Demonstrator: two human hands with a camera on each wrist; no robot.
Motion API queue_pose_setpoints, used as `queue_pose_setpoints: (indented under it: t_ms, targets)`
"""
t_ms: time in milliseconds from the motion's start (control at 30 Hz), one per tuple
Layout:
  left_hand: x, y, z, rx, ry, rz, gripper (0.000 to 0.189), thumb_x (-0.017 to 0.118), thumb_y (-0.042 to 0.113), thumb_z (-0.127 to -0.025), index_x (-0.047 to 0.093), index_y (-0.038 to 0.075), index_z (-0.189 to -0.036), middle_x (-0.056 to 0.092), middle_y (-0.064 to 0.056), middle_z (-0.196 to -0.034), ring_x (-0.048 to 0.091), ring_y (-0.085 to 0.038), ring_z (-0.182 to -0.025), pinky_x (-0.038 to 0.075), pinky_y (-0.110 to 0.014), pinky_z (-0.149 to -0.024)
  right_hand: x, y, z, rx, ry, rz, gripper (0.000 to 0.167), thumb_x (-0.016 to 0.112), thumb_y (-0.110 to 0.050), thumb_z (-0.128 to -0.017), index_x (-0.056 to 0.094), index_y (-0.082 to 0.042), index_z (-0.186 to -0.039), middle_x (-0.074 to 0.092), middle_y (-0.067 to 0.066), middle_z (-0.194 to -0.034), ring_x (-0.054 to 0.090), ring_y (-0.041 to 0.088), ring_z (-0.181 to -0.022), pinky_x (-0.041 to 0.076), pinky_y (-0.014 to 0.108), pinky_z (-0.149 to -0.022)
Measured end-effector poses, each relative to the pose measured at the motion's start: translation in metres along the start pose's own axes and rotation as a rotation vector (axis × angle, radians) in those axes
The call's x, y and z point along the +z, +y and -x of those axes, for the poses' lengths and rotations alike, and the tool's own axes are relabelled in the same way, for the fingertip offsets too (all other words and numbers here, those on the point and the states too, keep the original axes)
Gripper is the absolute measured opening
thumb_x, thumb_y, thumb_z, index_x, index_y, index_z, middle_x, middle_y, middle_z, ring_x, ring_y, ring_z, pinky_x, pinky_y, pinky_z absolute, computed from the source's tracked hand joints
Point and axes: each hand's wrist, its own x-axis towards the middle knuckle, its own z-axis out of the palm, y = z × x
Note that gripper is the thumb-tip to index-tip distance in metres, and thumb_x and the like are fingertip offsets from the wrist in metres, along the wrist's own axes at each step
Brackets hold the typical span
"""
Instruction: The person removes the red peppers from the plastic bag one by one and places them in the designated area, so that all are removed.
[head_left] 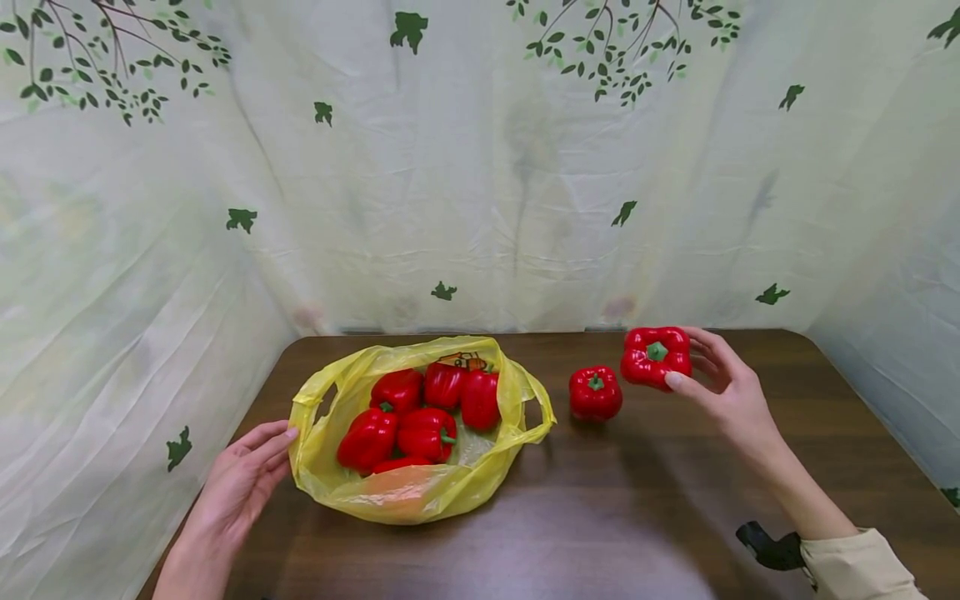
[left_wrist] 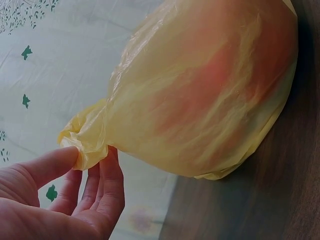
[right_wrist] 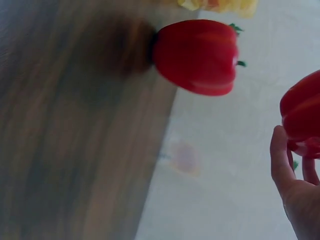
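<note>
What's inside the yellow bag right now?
At least six red peppers show inside the bag. Its near side partly covers the front one; anything beneath the pile cannot be seen.

No text, label, brand, number or sign can be read; a small orange and dark printed mark on the yellow plastic bag is too unclear to make out.

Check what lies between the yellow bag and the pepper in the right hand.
One red pepper, stem up on the brown table; the head view shows it between the yellow bag and the held pepper.
</note>
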Motion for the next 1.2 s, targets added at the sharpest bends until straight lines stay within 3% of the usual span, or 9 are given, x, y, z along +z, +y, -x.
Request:
queue_pose_setpoints:
  t_ms: [467,833,1200]
  targets:
    - [-0.002,-0.003,0.001,0.017,-0.025,0.020,0.014,0.060,0.003,-0.098,0.071,0.012,-0.097,0.068,-0.002,-0.099,0.068,-0.016,-0.090,0.055,-0.029,-0.081,-0.010,0.043,0.004,0.209,-0.100,-0.014,0.057,0.056,-0.032,-0.101,0.034,-0.015,-0.151,0.042,0.015,-0.142,0.050,0.010,-0.113,0.053,0.025,-0.084]
    - [-0.001,-0.004,0.002,0.008,-0.022,0.021,0.012,0.062,0.004,-0.097,0.071,0.012,-0.097,0.068,-0.001,-0.099,0.068,-0.016,-0.090,0.055,-0.028,-0.083,-0.008,0.067,-0.001,0.339,-0.200,-0.021,0.067,0.053,-0.039,-0.101,0.025,-0.010,-0.155,0.034,0.024,-0.148,0.043,0.040,-0.125,0.055,0.041,-0.086]
    - [-0.001,-0.004,0.000,0.006,-0.032,0.034,0.015,0.059,0.003,-0.098,0.071,0.012,-0.097,0.068,-0.002,-0.099,0.068,-0.016,-0.090,0.055,-0.028,-0.082,-0.002,0.079,-0.005,0.371,-0.221,-0.010,0.071,0.049,-0.044,-0.102,0.022,-0.003,-0.154,0.032,0.029,-0.150,0.045,0.045,-0.124,0.055,0.041,-0.086]
